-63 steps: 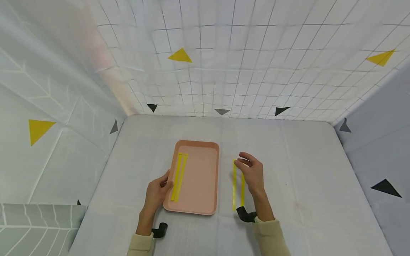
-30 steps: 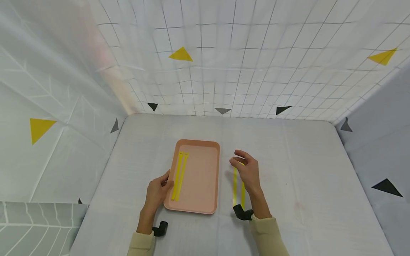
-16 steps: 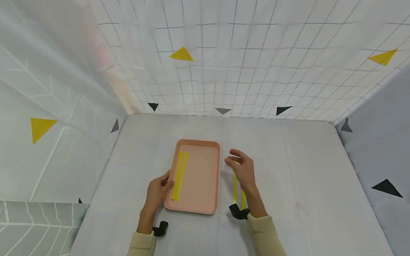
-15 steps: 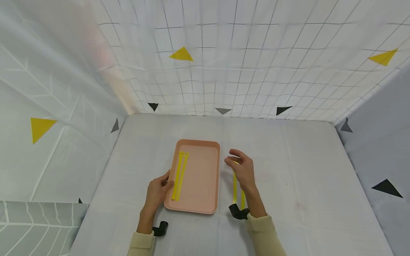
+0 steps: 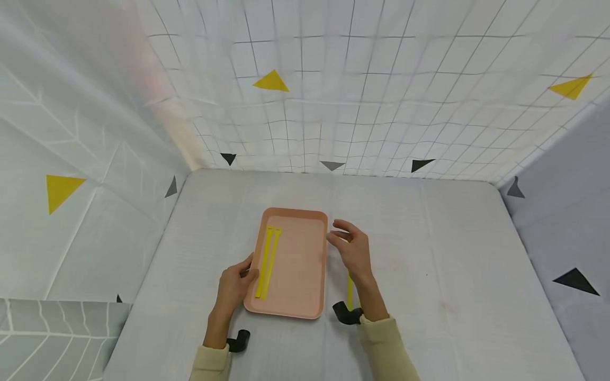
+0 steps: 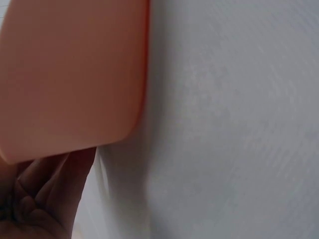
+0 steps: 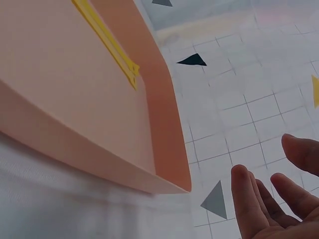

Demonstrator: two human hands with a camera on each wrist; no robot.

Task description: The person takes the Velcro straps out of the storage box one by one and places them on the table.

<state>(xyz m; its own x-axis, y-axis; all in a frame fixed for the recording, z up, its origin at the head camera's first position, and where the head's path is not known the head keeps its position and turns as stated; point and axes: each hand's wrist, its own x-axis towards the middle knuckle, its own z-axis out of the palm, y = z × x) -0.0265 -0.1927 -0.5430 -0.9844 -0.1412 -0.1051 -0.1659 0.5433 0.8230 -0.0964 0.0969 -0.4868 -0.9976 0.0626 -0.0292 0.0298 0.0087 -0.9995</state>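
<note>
My left hand [image 5: 232, 288] grips the left rim of a pink tray [image 5: 297, 264], thumb over the edge; fingers show beneath it in the left wrist view. Two yellow straps with slotted heads [image 5: 268, 262] lie side by side along the tray's left part. My right hand [image 5: 353, 254] hovers just beyond the tray's right rim. In the right wrist view its fingers [image 7: 244, 194] are spread apart with nothing between them. Under that hand another yellow strap [image 5: 350, 291] lies on the table, partly covered; a second beside it is almost wholly hidden by the forearm.
A white sheet covers the table [image 5: 452, 254]. A gridded white curtain [image 5: 381, 106] rises at the back, with sheets on both sides. Black wrist camera mounts [image 5: 347, 313] stick out from both wrists.
My right hand has moved left from above the table straps to the tray's right rim, its forearm now covering more of them. The left hand and tray have stayed put.
</note>
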